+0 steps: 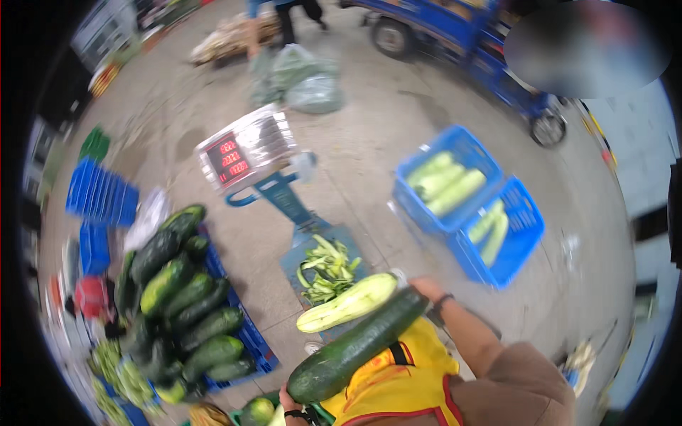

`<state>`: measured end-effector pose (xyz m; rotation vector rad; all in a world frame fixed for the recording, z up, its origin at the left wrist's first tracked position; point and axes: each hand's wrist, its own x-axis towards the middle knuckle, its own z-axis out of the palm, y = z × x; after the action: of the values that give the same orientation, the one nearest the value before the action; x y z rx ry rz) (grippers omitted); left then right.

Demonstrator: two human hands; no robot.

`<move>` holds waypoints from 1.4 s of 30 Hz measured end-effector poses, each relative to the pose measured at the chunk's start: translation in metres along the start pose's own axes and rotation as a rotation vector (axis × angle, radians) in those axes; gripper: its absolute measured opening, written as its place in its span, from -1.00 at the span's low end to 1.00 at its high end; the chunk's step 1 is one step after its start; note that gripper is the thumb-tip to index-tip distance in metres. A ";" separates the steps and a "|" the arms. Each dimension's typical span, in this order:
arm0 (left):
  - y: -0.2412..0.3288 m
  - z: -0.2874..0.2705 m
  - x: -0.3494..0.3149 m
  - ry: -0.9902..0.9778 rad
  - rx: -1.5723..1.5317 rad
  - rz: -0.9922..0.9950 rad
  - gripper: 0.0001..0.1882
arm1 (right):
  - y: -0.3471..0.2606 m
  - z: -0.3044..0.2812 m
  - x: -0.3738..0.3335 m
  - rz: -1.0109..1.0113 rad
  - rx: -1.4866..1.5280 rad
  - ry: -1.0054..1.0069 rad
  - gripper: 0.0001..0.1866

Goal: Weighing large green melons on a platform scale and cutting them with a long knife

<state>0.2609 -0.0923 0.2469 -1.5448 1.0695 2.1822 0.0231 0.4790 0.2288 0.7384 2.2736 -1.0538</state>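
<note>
A long, dark green winter melon (359,344) lies slantwise across the front of my yellow apron. My left hand (290,403) curls round its lower left end, and much of that hand is hidden. At its upper right end my right hand (428,288) grips it, with the fingers partly out of sight. Just beyond it is a pale, peeled melon (348,303); what supports that one is not clear. Green peel strips (328,270) lie heaped on the blue platform of a scale (291,264), whose lit display (227,157) stands on a post.
Dark melons (188,298) are piled on a blue pallet (259,348) at left. Two blue crates hold peeled melons: a farther crate (405,188) and a nearer crate (522,245). Stacked crates (103,195), plastic bags (312,89) and a blue three-wheeled cart (455,35) stand farther off.
</note>
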 end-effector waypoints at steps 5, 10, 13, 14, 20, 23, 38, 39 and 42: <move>0.029 0.033 0.010 0.040 0.161 -0.086 -0.64 | 0.058 0.013 0.009 -0.121 -0.105 0.014 -0.58; 0.055 0.085 0.001 0.199 0.218 0.049 -0.75 | 0.088 0.002 -0.006 0.104 0.225 0.031 -0.66; 0.061 0.038 0.020 0.218 0.175 0.135 -0.75 | 0.049 0.000 -0.013 0.080 0.380 -0.046 -0.64; 0.064 0.039 0.022 0.197 0.149 0.134 -0.74 | 0.046 -0.003 -0.009 0.059 0.362 -0.045 -0.64; 0.046 0.038 0.011 0.296 0.092 0.201 -0.68 | 0.010 -0.012 -0.007 0.060 0.355 -0.065 -0.68; 0.043 0.025 0.008 0.223 0.077 0.234 -0.71 | -0.006 -0.008 -0.001 0.032 0.413 -0.099 -0.58; 0.034 0.021 0.042 0.206 0.123 0.209 -0.75 | 0.026 -0.012 0.015 0.085 0.423 -0.111 -0.57; 0.036 0.017 0.043 0.211 0.125 0.215 -0.75 | 0.025 -0.010 0.014 0.106 0.430 -0.106 -0.57; 0.051 0.052 0.066 0.099 0.169 0.216 -0.73 | 0.065 -0.026 0.038 -0.003 0.428 -0.032 -0.57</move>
<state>0.1672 -0.1047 0.2175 -1.5380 1.4740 2.1006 0.0331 0.5452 0.1851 0.8750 2.0417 -1.5659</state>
